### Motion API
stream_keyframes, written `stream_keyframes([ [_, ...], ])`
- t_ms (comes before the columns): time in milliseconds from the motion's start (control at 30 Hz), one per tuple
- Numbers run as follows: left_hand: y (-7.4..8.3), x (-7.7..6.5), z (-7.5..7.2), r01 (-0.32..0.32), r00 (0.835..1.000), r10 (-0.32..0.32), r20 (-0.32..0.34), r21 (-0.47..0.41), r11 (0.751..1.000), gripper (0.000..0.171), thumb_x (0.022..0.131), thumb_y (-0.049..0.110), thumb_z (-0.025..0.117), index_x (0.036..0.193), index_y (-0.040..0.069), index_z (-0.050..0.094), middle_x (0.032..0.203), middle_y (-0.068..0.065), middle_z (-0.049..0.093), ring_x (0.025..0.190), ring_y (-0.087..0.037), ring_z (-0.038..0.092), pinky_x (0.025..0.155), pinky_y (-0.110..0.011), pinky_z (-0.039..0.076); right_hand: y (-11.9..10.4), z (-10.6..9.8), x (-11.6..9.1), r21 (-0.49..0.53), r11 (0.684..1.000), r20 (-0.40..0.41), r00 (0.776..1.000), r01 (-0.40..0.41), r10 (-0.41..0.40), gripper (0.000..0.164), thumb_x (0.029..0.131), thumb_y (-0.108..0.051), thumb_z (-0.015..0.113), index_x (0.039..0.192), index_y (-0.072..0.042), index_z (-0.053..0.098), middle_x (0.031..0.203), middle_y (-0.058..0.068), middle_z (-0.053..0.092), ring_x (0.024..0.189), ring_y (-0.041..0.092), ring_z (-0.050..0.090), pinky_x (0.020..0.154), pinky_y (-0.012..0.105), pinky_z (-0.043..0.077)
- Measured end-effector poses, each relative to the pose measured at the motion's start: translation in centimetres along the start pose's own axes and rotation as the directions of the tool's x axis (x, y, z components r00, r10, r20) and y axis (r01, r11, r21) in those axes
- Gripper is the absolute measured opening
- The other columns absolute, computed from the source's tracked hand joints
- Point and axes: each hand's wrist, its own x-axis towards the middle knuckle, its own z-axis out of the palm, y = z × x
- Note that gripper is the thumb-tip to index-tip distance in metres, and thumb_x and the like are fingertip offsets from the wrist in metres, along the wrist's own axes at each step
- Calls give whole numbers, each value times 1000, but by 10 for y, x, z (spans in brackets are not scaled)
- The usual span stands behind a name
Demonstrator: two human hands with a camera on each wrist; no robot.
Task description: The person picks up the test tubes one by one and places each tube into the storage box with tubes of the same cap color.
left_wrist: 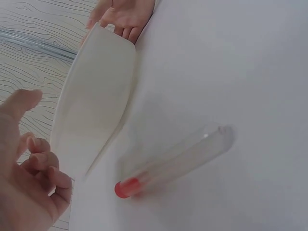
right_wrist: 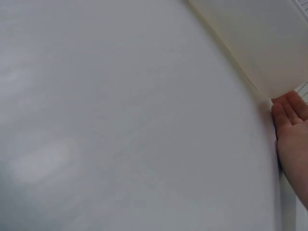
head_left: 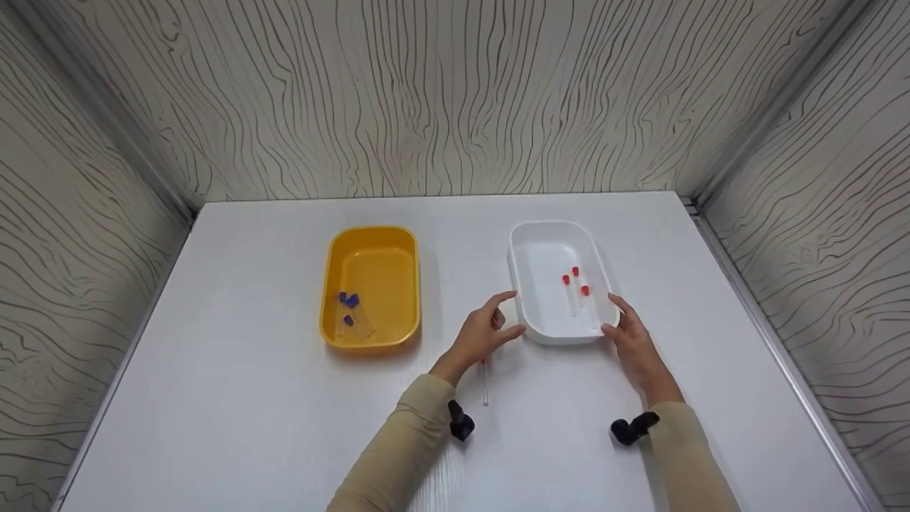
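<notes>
A white tray (head_left: pixel 534 313) stands on the right part of the table, with several red-capped clear tubes (head_left: pixel 574 291) lying in it. At its front right corner my right hand (head_left: pixel 638 352) grips it, thumb and index finger at the rim and other fingers low by the base. By the front left corner is my left hand (head_left: pixel 480 334), its thumb and index finger spread apart and the other fingers loosely curled. Whether the left fingertips touch the rim, I cannot tell. Below the left hand, another red-capped tube (left_wrist: pixel 180 161) lies on the table.
A yellow tray (head_left: pixel 393 284) sits on the left, holding several blue-capped clear tubes (head_left: pixel 355 313). The white table (head_left: pixel 234 398) is bordered by wood-grain panels (head_left: pixel 426 99) at the back and sides.
</notes>
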Motion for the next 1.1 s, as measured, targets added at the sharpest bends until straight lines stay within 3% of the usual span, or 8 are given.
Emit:
stream_keyframes([
  [233,-2,-12,-6,32,999,-32,28,19,999,58,87,23,71,139,10,48,89,-25,60,66,-5,39,61,-15,33,0,-1,-1,-17,1000,20,1000,23,-23,68,97,-4,49,154,-17,13,165,5,-11,153,22,-10,126,42,2],
  [500,-6,-32,-16,58,995,-63,74,63,996,59,86,27,72,138,10,50,74,3,46,66,-5,39,62,-17,34,-2,0,-3,14,999,19,999,31,-32,68,97,-2,48,154,-19,16,163,4,-18,152,23,-17,124,47,-5],
  [767,-14,-53,-25,82,990,-92,108,97,992,61,84,29,74,137,11,50,73,4,48,64,-3,40,61,-16,34,-2,-2,-3,6,1000,13,1000,6,-6,69,97,-4,49,154,-21,15,164,2,-14,153,21,-11,125,46,-2],
  [1100,-23,-65,-27,109,982,-126,143,120,987,68,80,31,77,139,12,48,74,5,47,65,-3,39,62,-16,34,-2,1,-3,17,1000,12,1000,16,-16,69,97,-3,49,154,-21,15,165,2,-13,154,22,-10,125,46,-3],
])
